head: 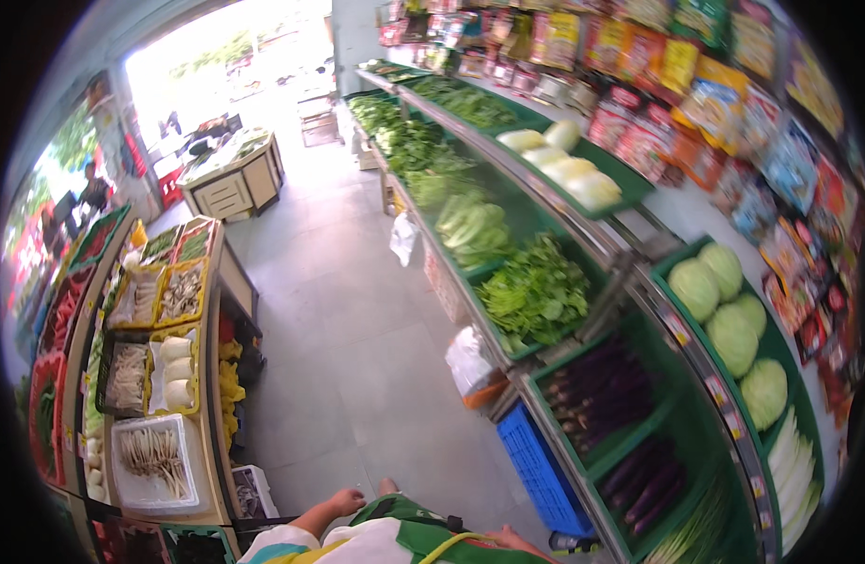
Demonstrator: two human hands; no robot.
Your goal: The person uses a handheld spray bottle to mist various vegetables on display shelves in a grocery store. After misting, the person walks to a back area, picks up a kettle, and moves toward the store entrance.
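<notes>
My left hand (pixel 348 502) hangs low over the tiled floor, its fingers loosely curled, with nothing visible in it. It is in front of the white foam box (pixel 265 490) under the left stand, apart from it. My right hand (pixel 506 537) is beside my green apron (pixel 432 539) at the bottom edge, partly cut off by my forearm, and its fingers are blurred. A blue plastic crate (pixel 542 469) stands on the floor to the right of it. Above that crate, green bins hold long purple eggplants (pixel 598 395) and leafy greens (pixel 535 285).
A grey tiled aisle (pixel 320 338) runs toward the bright doorway. Left of it, a wooden stand holds yellow baskets of mushrooms (pixel 184 290) and a foam tray of white roots (pixel 154 458). Cabbages (pixel 732 338) fill the upper right shelf, below hanging packets (pixel 714 99). White bags (pixel 468 359) protrude low.
</notes>
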